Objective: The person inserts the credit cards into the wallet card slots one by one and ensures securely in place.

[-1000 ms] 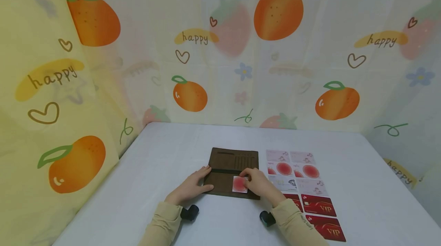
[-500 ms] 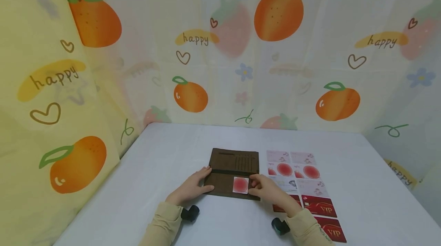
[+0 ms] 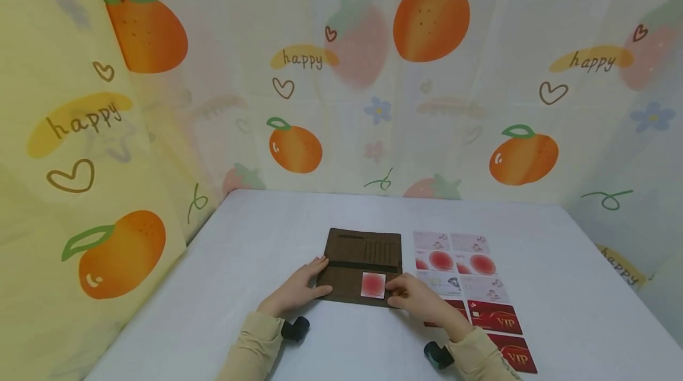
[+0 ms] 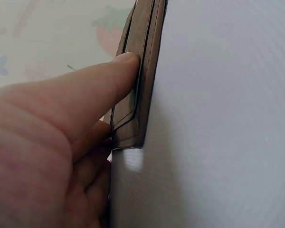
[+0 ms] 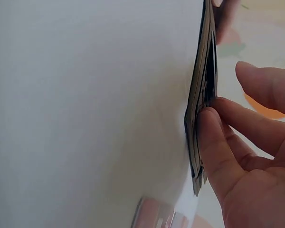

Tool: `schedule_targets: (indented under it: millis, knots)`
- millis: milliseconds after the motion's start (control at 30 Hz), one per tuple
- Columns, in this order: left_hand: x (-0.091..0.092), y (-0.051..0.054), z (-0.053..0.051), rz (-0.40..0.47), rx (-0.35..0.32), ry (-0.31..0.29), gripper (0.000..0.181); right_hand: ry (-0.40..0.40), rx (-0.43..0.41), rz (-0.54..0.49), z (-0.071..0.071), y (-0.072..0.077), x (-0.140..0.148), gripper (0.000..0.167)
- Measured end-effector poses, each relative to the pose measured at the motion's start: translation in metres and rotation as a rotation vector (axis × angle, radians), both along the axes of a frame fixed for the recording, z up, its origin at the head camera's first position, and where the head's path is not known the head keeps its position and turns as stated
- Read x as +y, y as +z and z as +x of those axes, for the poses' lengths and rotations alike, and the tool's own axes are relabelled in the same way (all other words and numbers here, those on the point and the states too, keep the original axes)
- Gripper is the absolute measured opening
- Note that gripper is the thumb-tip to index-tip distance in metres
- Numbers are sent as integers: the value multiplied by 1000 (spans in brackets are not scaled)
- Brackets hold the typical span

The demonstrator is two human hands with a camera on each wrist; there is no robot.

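A brown wallet lies unfolded on the table, its upper panel lined with card slots. On its lower panel a card with a red circle shows only a squarish part; the rest seems tucked into the wallet. My left hand rests on the wallet's left edge, with the thumb laid on the lower panel and the fingers farther up. At the opposite edge, beside the card, my right hand pinches the wallet's lower panel between thumb and finger. The right wrist view shows that thumb against the near edge.
To the right of the wallet, several cards lie in two columns: pale pink cards, cards with red circles and red VIP cards. My right forearm covers part of the lower ones. A fruit-patterned cloth hangs behind the white table.
My right hand has moved off the card to the right and now pinches the wallet's right edge, uncovering the red circle. The left hand has stayed in place.
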State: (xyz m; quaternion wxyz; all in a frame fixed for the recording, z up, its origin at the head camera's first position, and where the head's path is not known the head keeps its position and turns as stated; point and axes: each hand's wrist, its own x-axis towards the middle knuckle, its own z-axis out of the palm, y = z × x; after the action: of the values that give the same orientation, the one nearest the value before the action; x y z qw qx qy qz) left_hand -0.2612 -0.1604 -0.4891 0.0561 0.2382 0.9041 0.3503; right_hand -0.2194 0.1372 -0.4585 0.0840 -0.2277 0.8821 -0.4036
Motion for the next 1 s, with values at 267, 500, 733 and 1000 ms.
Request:
schedule_targets:
  millis: [267,500,733,1000]
  knots:
    - [-1,-2,-1,5,1,-8,71,-35,-7,20,-3,-1,-12,24]
    - [-2,-3,-1,-3,0,-20,71,-15,17,-6,-3,-3,-19,24]
    - [-1,-1,-1,1,-7,-17,71,-15,3,-29,-4,-5,-22,24]
    - [-1,-2,-1,-5,-7,-2,72,-11,7,-17,-6,-7,-24,24]
